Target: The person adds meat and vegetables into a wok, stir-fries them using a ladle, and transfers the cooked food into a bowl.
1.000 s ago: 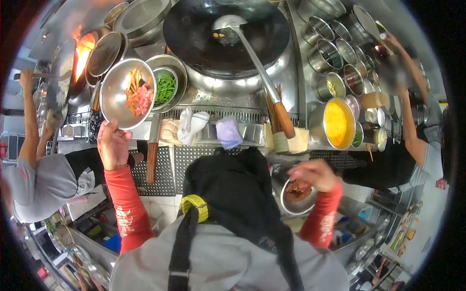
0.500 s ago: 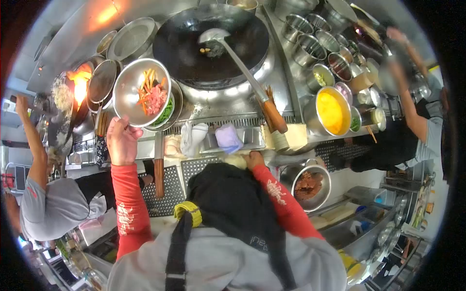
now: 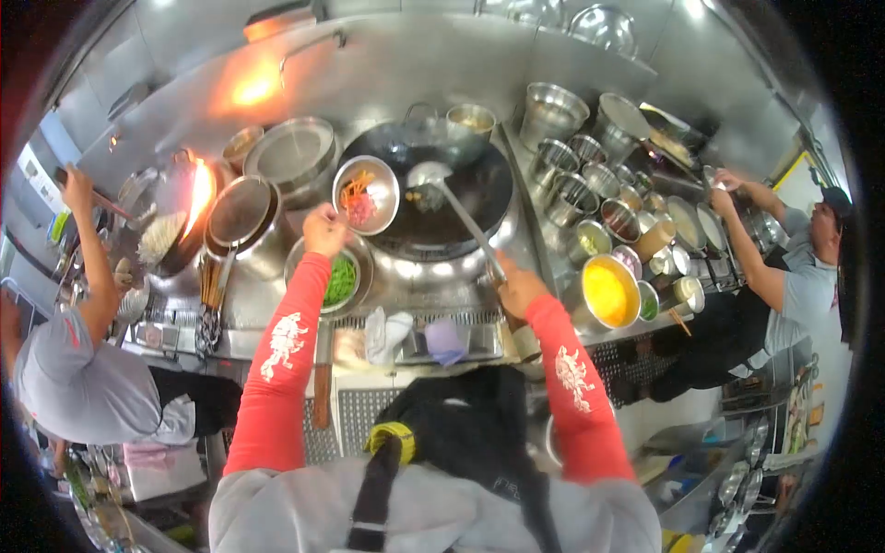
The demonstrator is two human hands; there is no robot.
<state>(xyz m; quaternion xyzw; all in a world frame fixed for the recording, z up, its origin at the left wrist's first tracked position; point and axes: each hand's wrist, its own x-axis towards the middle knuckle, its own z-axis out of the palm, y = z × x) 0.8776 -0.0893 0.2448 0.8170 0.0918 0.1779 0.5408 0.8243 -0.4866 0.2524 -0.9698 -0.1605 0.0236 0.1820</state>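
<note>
My left hand [image 3: 326, 230] grips the near left rim of a steel bowl [image 3: 389, 205], which is over the left side of a large black wok [image 3: 489, 175]. Orange strips [image 3: 354, 191] that look like carrot and pink pieces [image 3: 360, 210] that look like raw meat lie inside the bowl. My right hand [image 3: 521, 288] is closed round the wooden grip of a long ladle [image 3: 470, 223]. The ladle's head rests in the wok, beside small yellowish bits [image 3: 412, 195]. Below my left wrist is a bowl of chopped greens [image 3: 340, 280].
A flame [image 3: 197, 198] burns at the left wok, where a co-worker's hand [image 3: 76, 189] holds a tool. Steel containers crowd the right, including a pot of yellow liquid [image 3: 608, 291]. Another person [image 3: 784, 276] stands at the far right. Folded cloths [image 3: 387, 334] lie along the front edge.
My left hand has carried the bowl right, over the wok. My right hand has moved up from the front edge and taken hold of the ladle's handle. The camera view has tilted up.
</note>
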